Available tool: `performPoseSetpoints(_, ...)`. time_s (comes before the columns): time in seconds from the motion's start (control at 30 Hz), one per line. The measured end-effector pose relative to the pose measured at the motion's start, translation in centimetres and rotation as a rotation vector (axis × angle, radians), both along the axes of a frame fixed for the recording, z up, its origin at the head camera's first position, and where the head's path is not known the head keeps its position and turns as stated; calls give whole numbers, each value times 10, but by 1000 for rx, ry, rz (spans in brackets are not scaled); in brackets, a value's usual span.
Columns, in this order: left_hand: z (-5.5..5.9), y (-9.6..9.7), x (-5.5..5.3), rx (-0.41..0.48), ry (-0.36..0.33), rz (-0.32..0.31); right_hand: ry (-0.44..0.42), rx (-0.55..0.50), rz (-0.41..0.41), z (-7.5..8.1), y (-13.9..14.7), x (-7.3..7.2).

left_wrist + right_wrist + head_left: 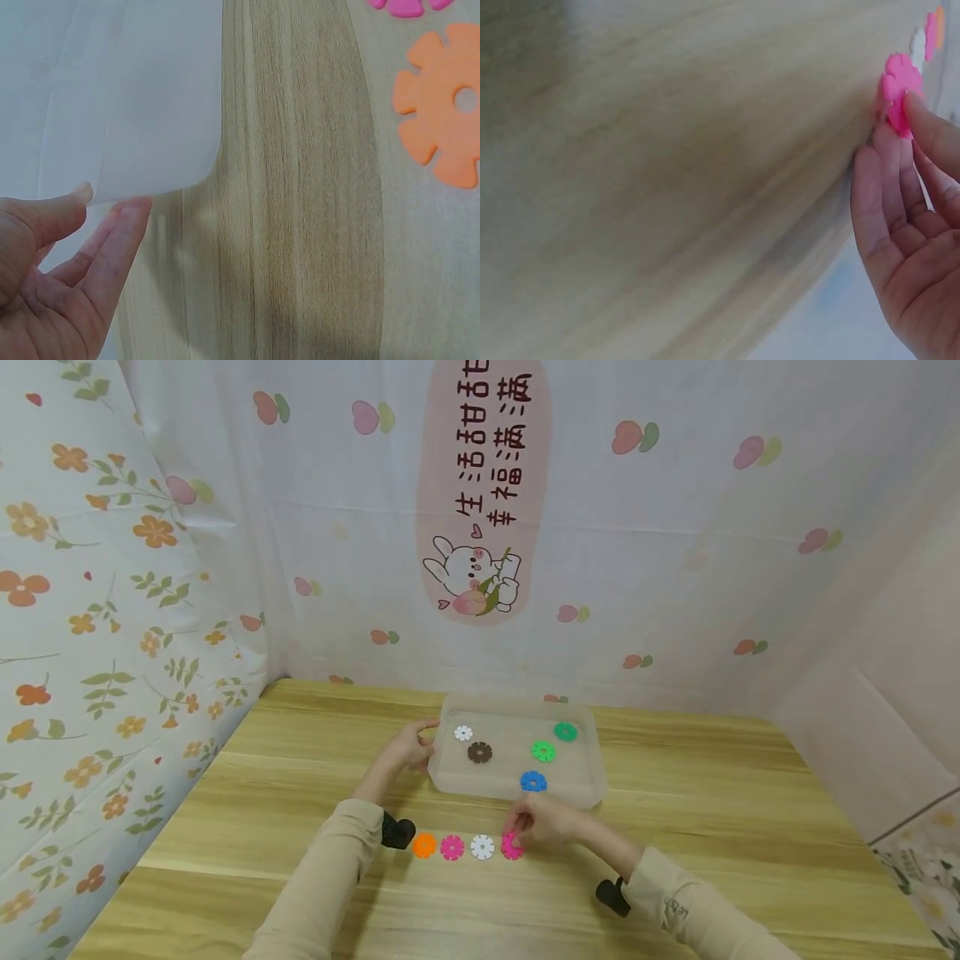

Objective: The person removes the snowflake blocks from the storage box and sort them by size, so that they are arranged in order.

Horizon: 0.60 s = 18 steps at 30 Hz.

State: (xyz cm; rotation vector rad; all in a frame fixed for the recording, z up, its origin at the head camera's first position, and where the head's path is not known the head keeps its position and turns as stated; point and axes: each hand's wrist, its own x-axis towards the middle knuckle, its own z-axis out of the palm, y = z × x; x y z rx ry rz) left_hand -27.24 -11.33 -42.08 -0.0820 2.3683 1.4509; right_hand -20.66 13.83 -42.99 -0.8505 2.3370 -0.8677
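Observation:
My right hand pinches a pink notched plastic disc between thumb and fingers, at the right end of a row on the table. To its left lie a white disc, another pink disc and an orange disc. My left hand holds the left edge of a translucent plastic tray, thumb on one side and fingertips on the other. Inside the tray are a white disc, a brown disc, a bright green disc, a darker green disc and a blue disc.
The wood-grain table extends on both sides of the tray. A printed cloth hangs behind it, and a flowered cloth hangs at the left. Black wrist bands show at both sleeves.

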Motion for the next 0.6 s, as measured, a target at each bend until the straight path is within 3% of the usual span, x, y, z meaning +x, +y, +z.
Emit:
performPoseSetpoints(0.3,1,0,0,-3,-6,14,40,-19,5,-8,2,0)
performPoseSetpoints(0.6,-1,0,-1,-18,-26,35,-2,-43,-15,-9,2,0)
